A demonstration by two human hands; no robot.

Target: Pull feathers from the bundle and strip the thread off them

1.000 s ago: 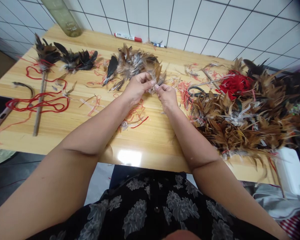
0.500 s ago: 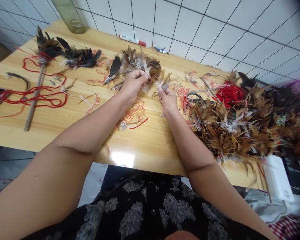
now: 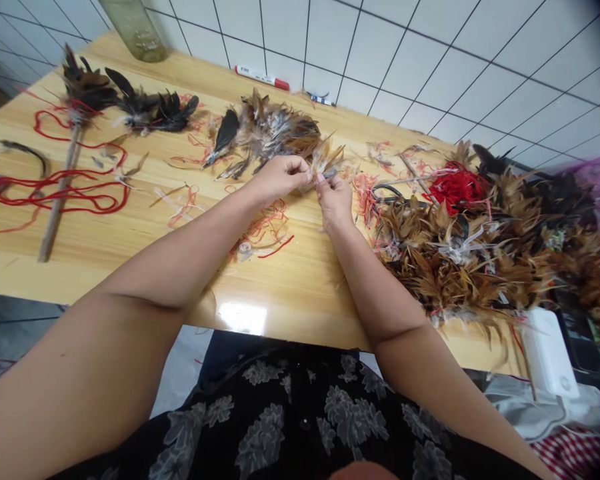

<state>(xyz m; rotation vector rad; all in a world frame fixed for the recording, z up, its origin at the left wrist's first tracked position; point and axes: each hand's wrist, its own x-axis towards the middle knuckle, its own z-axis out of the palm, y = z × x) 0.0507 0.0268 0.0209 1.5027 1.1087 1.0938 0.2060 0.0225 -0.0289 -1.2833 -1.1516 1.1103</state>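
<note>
My left hand (image 3: 281, 177) and my right hand (image 3: 335, 198) meet above the middle of the wooden table (image 3: 145, 227). Both pinch a small bunch of pale brown feathers (image 3: 327, 160) between fingertips, the left from the left side, the right from below. Just behind the hands lies a loose heap of brown and black feathers (image 3: 270, 130). Thin red threads (image 3: 267, 230) are scattered on the table under my wrists.
A big pile of brown feathers (image 3: 460, 260) with a red yarn ball (image 3: 455, 187) and scissors (image 3: 387, 193) fills the right side. Black feather bundles (image 3: 145, 110), a feathered stick (image 3: 60, 187) and red cord (image 3: 55, 197) lie left. A bottle (image 3: 130, 30) and marker (image 3: 263, 77) stand at the back.
Half a second ago my hands were apart, the left raised near the heap. They have come together again on the small feather bunch.
</note>
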